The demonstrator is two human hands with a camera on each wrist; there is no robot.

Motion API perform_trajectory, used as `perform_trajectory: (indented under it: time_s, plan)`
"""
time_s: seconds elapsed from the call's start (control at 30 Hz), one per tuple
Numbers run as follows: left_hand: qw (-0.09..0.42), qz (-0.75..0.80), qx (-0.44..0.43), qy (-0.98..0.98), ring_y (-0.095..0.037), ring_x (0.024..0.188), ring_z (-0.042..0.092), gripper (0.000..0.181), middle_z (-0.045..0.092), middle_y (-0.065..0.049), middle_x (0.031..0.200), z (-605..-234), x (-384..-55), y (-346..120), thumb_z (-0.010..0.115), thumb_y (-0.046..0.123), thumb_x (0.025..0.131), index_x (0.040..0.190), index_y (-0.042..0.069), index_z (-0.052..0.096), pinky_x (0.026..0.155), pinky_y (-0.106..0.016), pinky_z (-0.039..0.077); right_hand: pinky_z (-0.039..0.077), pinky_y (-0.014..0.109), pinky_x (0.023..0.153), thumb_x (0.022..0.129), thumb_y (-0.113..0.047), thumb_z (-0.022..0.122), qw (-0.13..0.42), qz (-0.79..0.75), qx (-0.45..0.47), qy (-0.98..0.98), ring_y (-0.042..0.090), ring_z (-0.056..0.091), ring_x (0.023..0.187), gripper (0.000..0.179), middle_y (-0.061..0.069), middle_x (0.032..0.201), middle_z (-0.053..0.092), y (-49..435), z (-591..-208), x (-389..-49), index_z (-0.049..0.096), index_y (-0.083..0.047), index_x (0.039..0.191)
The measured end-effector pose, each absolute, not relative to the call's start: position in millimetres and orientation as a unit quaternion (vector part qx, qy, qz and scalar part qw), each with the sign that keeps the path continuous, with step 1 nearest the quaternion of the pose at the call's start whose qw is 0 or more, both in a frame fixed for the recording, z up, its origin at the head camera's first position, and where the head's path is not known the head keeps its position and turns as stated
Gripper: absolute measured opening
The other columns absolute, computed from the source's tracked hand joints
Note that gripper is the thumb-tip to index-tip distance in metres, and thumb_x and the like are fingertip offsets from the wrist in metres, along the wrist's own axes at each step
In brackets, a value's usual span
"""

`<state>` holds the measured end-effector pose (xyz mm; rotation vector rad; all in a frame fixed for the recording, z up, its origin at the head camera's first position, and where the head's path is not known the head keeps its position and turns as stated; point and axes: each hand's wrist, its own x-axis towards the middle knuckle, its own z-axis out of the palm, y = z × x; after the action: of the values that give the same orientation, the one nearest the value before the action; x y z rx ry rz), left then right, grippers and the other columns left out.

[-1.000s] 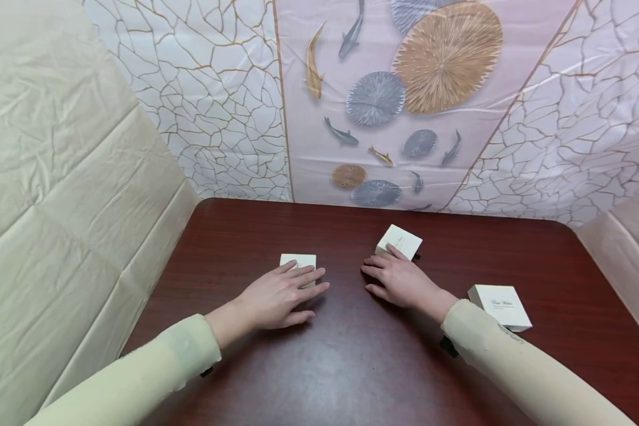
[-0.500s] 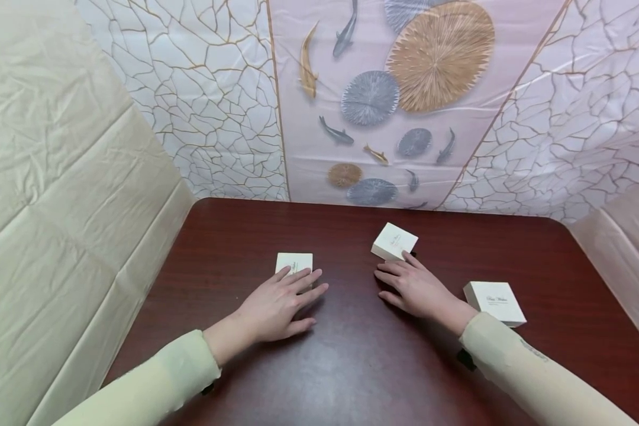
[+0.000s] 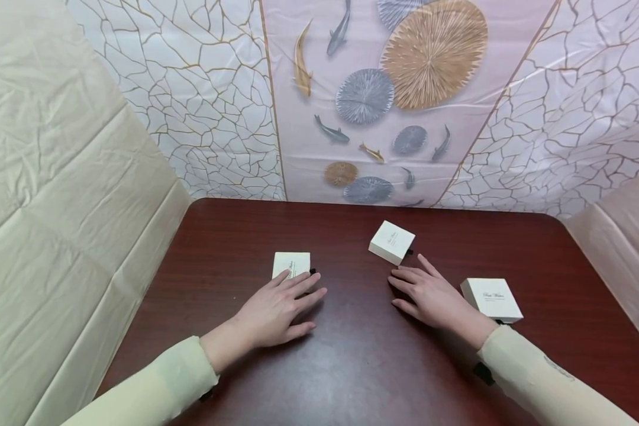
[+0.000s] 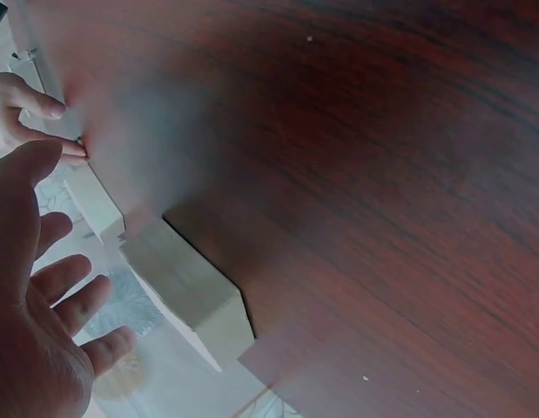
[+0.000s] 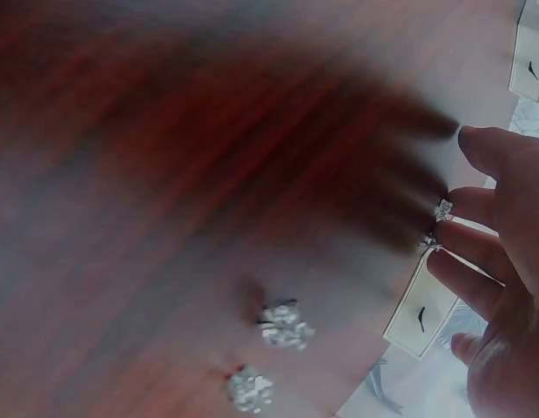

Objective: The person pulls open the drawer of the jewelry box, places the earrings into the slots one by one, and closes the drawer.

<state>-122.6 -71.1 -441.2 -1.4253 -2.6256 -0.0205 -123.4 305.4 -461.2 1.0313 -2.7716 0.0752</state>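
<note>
My left hand (image 3: pixel 274 310), fingers straight and spread, lies in front of a small white lidded box (image 3: pixel 293 263) with printing on top. Its fingertips overlap the box's front in the head view; a gap shows between them in the left wrist view. My right hand (image 3: pixel 439 296) is spread, palm down, just in front of a second white box (image 3: pixel 392 241), which sits turned at an angle. The right wrist view shows two small sparkling ornaments (image 5: pixel 443 209) at its fingertips; whether they touch is unclear. Two more glittering clusters (image 5: pixel 285 325) lie nearer the wrist, hidden in the head view.
A third white printed box (image 3: pixel 493 299) stands right of my right wrist. The glossy dark red-brown table (image 3: pixel 341 361) runs back to a patterned cloth (image 3: pixel 370 148). Beige cloth (image 3: pixel 80 177) hangs along the left side.
My right hand has slid right and slightly toward me, leaving the turned box more exposed. My left hand has shifted a little toward me. The whole head view has drifted slightly.
</note>
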Motion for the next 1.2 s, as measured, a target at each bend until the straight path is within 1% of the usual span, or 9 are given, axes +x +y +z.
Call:
perform_trajectory:
  time_s: [0.13,0.37,0.53,0.7,0.8,0.93,1.07,1.2]
  plan:
    - [0.071,-0.001,-0.470,-0.880,-0.030,0.149,0.051,0.066,0.049,-0.013,0.164,-440,-119,-74,0.067,0.053,0.102,0.156,0.018,0.057,0.121,-0.057,0.041,0.029,0.068,0.121,0.095,-0.029,0.080,0.090,0.028,0.344,-0.934,0.036,0.065,0.130,0.046,0.017,0.135,0.072,310,-462,-117,0.075,-0.001,0.131]
    - [0.076,0.000,-0.463,-0.883,-0.029,0.148,0.051,0.065,0.049,-0.012,0.164,-439,-115,-78,0.067,0.054,0.101,0.155,0.018,0.059,0.120,-0.056,0.042,0.029,0.068,0.122,0.093,-0.028,0.082,0.106,0.041,0.333,-0.936,0.037,0.067,0.125,0.047,0.017,0.132,0.073,316,-459,-114,0.075,-0.002,0.130]
    - [0.079,-0.001,-0.459,-0.885,-0.029,0.149,0.051,0.065,0.050,-0.012,0.164,-440,-113,-78,0.067,0.054,0.102,0.155,0.018,0.059,0.120,-0.056,0.042,0.027,0.066,0.124,0.093,-0.029,0.081,0.120,0.058,0.326,-0.936,0.038,0.066,0.126,0.047,0.017,0.132,0.073,317,-452,-123,0.075,-0.002,0.131]
    - [0.082,0.001,-0.457,-0.886,-0.029,0.148,0.052,0.065,0.050,-0.011,0.164,-441,-112,-79,0.067,0.055,0.101,0.155,0.018,0.059,0.120,-0.056,0.043,0.030,0.067,0.123,0.092,-0.025,0.082,0.145,0.066,0.315,-0.936,0.040,0.065,0.125,0.047,0.018,0.131,0.072,316,-439,-137,0.074,0.000,0.130]
    - [0.081,0.003,-0.455,-0.887,-0.029,0.148,0.052,0.065,0.049,-0.010,0.164,-440,-112,-80,0.067,0.055,0.101,0.155,0.019,0.059,0.120,-0.055,0.043,0.030,0.068,0.122,0.094,-0.026,0.081,0.139,0.064,0.308,-0.939,0.040,0.064,0.126,0.047,0.019,0.132,0.071,312,-432,-147,0.073,0.000,0.132]
    - [0.079,0.002,-0.452,-0.888,-0.029,0.148,0.052,0.065,0.049,-0.009,0.165,-440,-111,-81,0.067,0.054,0.102,0.155,0.020,0.058,0.120,-0.055,0.042,0.028,0.069,0.123,0.096,-0.029,0.079,0.121,0.060,0.296,-0.946,0.042,0.060,0.132,0.050,0.023,0.138,0.067,310,-426,-161,0.070,-0.001,0.137]
    - [0.078,0.002,-0.451,-0.889,-0.029,0.148,0.051,0.065,0.048,-0.010,0.165,-440,-111,-80,0.067,0.054,0.102,0.156,0.020,0.058,0.120,-0.055,0.042,0.031,0.070,0.121,0.096,-0.026,0.079,0.114,0.068,0.286,-0.949,0.045,0.057,0.137,0.052,0.027,0.143,0.063,307,-425,-173,0.067,0.001,0.140]
    - [0.074,0.002,-0.450,-0.890,-0.029,0.149,0.051,0.065,0.048,-0.009,0.165,-439,-110,-80,0.066,0.054,0.102,0.156,0.020,0.058,0.120,-0.055,0.042,0.036,0.070,0.118,0.097,-0.024,0.078,0.099,0.080,0.275,-0.953,0.049,0.054,0.139,0.054,0.030,0.147,0.059,305,-427,-183,0.065,0.003,0.141]
